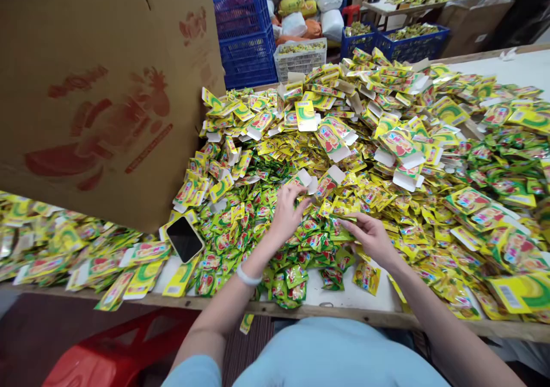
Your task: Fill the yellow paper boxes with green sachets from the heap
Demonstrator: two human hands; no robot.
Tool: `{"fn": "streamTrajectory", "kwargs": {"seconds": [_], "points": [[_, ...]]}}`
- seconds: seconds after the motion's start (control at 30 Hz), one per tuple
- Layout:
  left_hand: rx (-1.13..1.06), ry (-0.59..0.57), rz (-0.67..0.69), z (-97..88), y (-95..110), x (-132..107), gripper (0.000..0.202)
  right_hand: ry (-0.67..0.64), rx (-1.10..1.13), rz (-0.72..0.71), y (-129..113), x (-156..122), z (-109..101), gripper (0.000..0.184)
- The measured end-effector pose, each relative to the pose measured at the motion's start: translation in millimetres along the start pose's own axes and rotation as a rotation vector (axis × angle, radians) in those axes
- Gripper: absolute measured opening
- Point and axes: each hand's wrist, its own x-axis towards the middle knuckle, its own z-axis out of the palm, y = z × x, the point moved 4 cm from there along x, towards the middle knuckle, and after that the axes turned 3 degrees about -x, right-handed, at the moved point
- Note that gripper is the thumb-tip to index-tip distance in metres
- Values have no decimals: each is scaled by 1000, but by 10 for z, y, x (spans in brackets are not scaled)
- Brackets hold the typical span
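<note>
Green packet point(338, 230) pinched by right hand point(373, 241), edge hidden under fingertips point(347, 225); carton point(302, 178) at fingers point(296, 190) of left hand point(287, 212), grip unclear.

Open cartons point(329, 183) by loose sachets point(234, 218)

From the view's centre, two small cartons lie side by side towards three o'clock, tilted on the heap, white end flaps standing open; the right-hand one shows watermelon print, the left-hand one is partly hidden. At four o'clock a green sachet point(339, 231) is held by its right end. Crumpled, shiny green sachets spread from six to nine o'clock, yellow sachets point(410, 226) between three and four.
</note>
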Motion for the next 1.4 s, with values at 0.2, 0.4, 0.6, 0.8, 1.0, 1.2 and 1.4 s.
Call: {"fn": "streamTrajectory", "kwargs": {"seconds": [0.2, 0.4, 0.6, 0.8, 1.0, 1.2, 1.4], "points": [[273, -33, 8, -354, -190, 667, 33, 138, 15, 7, 18, -69, -328, 44], [-65, -90, 38, -320, 139, 208, 21, 204, -80, -270, -387, 94, -374, 35], [-811, -354, -164, 57, 511, -387, 57, 238, -241, -796, -903, 185, 132, 9], [-710, -305, -171, 26, 477, -521, 73, -91, -548, -670, -898, 114, 197, 14], [-552, -450, -139, 171, 567, -565, 75, -298, -856, -545, -949, -3, 164, 25], [-621, -506, -172, 238, 591, -753, 75, -218, -593, -532, -767, -186, 104, 10], [-718, -639, -191, 505, 627, -914, 85, -235, -653, -557, -525, -534, 167, 31]]}}
